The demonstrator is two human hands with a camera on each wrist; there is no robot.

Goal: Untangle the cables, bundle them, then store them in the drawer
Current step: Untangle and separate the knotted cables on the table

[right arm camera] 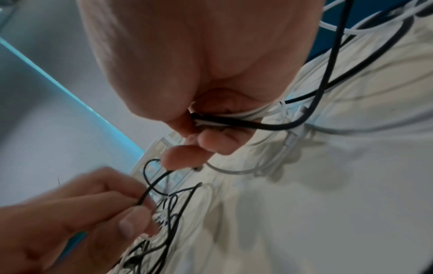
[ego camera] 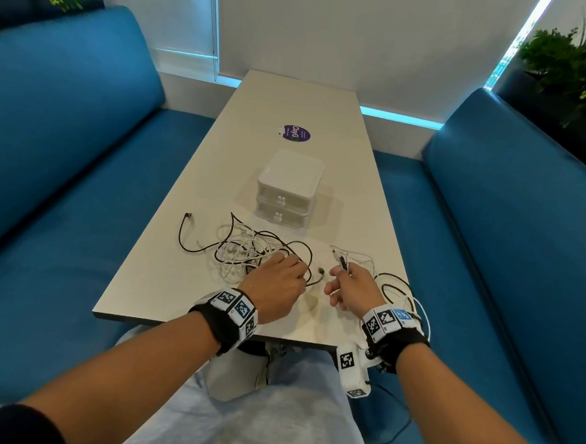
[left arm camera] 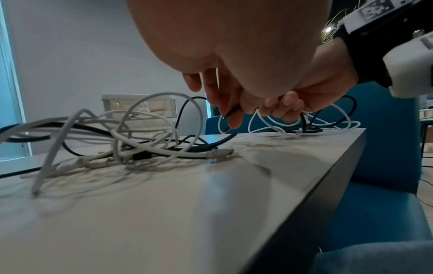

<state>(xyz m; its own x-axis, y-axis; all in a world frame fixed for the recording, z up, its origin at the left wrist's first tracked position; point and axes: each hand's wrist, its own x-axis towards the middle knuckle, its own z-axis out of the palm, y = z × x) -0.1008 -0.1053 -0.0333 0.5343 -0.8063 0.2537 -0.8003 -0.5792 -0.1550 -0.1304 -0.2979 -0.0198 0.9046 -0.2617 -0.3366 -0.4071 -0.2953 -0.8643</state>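
A tangle of black and white cables [ego camera: 245,249] lies on the white table [ego camera: 184,294], in front of a small white two-drawer unit [ego camera: 288,187] whose drawers are both closed. My left hand [ego camera: 295,266] sits at the tangle's right side and pinches a thin black cable [right arm camera: 150,189] between thumb and fingers. My right hand [ego camera: 339,276] grips a black and a white cable together [right arm camera: 234,122], their plug ends [ego camera: 342,261] sticking up past the fingers. Their loops [ego camera: 400,293] trail over the table's right edge. The tangle [left arm camera: 140,139] arches up in the left wrist view.
A round purple sticker [ego camera: 294,133] lies on the table beyond the drawer unit. Blue benches [ego camera: 81,174] [ego camera: 507,235] flank the table, with plants behind them. The near table edge [ego camera: 209,330] is just under my wrists.
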